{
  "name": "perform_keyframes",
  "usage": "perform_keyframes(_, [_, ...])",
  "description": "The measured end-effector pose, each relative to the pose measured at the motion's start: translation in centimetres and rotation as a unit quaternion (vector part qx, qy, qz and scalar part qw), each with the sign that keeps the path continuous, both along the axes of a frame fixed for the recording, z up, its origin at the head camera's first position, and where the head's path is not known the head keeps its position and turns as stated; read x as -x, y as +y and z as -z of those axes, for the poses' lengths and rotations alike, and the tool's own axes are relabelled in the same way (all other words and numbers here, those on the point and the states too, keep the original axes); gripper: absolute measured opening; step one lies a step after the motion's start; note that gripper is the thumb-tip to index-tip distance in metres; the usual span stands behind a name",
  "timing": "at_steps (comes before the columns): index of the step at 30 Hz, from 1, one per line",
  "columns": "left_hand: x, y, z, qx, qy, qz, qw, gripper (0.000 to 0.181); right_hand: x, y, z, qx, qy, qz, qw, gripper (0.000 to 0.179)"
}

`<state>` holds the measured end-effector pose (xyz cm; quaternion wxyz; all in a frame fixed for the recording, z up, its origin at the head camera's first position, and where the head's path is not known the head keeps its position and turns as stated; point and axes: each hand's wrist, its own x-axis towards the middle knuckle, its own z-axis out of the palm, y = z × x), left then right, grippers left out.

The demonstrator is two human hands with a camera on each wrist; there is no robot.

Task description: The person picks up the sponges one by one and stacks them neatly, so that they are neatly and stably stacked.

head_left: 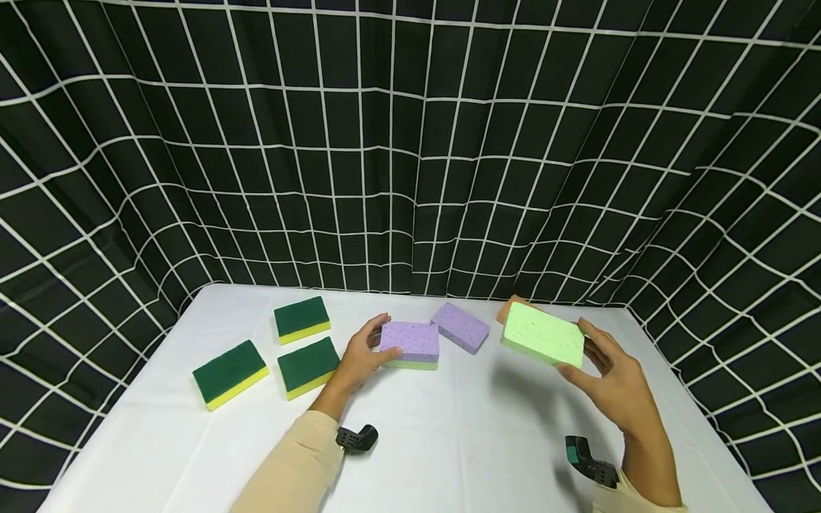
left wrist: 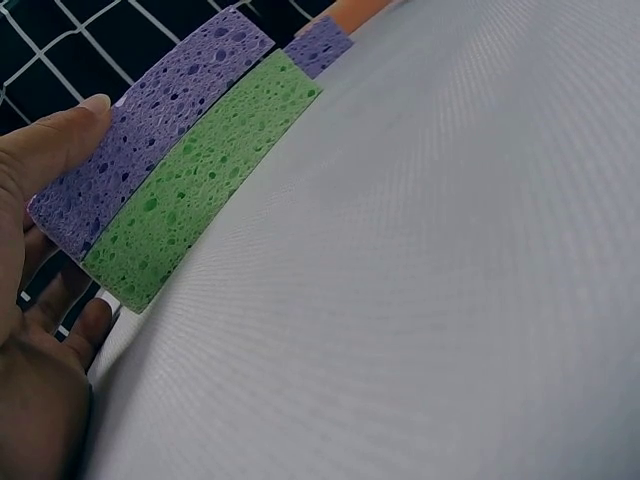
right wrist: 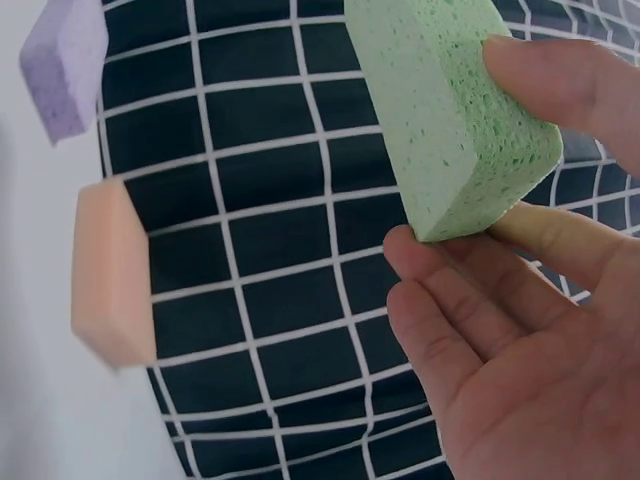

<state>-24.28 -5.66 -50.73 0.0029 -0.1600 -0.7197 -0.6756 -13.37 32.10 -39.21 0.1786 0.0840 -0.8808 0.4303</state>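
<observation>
My left hand (head_left: 360, 360) grips a purple sponge (head_left: 410, 338) by its left end, thumb on the near side. Directly beneath that one lies a green sponge (left wrist: 205, 180), its long side showing in the left wrist view. On the right, my right hand (head_left: 612, 381) holds another green sponge (head_left: 544, 335) raised above the table, pinched at its right end between thumb and fingers. A second purple sponge (head_left: 460, 327) lies at an angle just right of the stack. Behind the raised green sponge, an orange sponge (right wrist: 112, 275) is partly hidden in the head view.
On the left of the white table (head_left: 449, 442) lie three green-and-yellow scrub sponges: one at the back (head_left: 301, 318), one nearer (head_left: 309, 365) and one far left (head_left: 229, 372). A black curtain with white grid lines (head_left: 385, 142) encloses the back and sides.
</observation>
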Motion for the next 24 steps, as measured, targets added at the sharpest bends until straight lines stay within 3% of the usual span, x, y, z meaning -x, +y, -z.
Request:
perform_keyframes(5, [0.3,0.1,0.8,0.005,0.006,-0.01,0.9999,0.075,0.2,-0.6,-0.3,0.013,0.01,-0.022,0.9996,0.082])
perform_keyframes(16, [0.4,0.1,0.7,-0.002,0.005,-0.003,1.0,0.075,1.1,-2.0,-1.1,0.013,0.032,-0.06,0.9976,0.082])
perform_keyframes(18, [0.3,0.1,0.4,-0.005,0.002,0.001,1.0,0.075,1.4,-2.3,-1.2,0.012,0.041,-0.07,0.9967,0.083])
perform_keyframes(24, [-1.1,-0.1,-2.0,-0.001,0.001,0.018,0.9998,0.072,2.1,-3.4,-1.7,0.015,0.053,-0.09,0.9944,0.084])
